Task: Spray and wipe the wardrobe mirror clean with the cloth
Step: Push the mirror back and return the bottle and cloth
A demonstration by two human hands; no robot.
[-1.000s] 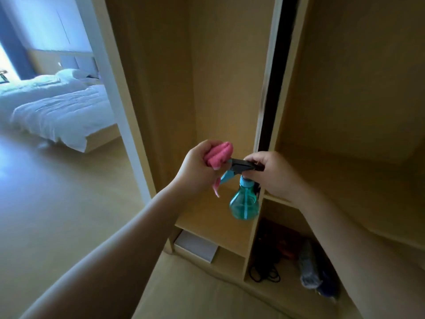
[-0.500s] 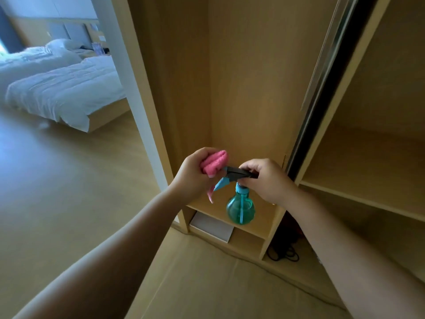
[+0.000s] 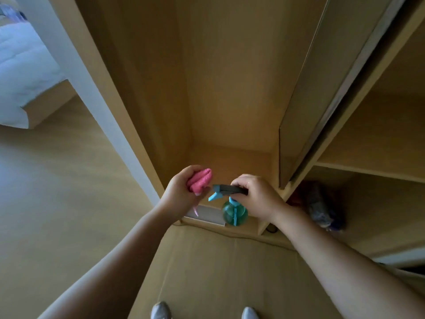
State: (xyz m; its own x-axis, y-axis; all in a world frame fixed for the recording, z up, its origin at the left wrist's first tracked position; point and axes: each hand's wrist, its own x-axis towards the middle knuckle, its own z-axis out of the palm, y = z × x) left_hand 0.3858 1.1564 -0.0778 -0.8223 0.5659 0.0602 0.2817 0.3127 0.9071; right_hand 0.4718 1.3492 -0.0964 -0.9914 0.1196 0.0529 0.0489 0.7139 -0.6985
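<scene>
My left hand grips a bunched pink cloth, one corner hanging below the fist. My right hand holds a teal spray bottle by its dark head, the blue trigger pointing left toward the cloth. Both hands are close together in front of the open wardrobe compartment. A white-edged panel stands at the left. Beside it a bed and floor show, and I cannot tell whether that is a mirror reflection.
A sliding door edge and track run diagonally at the right, with wooden shelves beyond. Dark bundled items lie on the low shelf. A flat white box sits low in the wardrobe. My shoes show at the bottom.
My view has tilted down, bringing the floor and my shoes into sight. Both hands keep the same hold and stay close together.
</scene>
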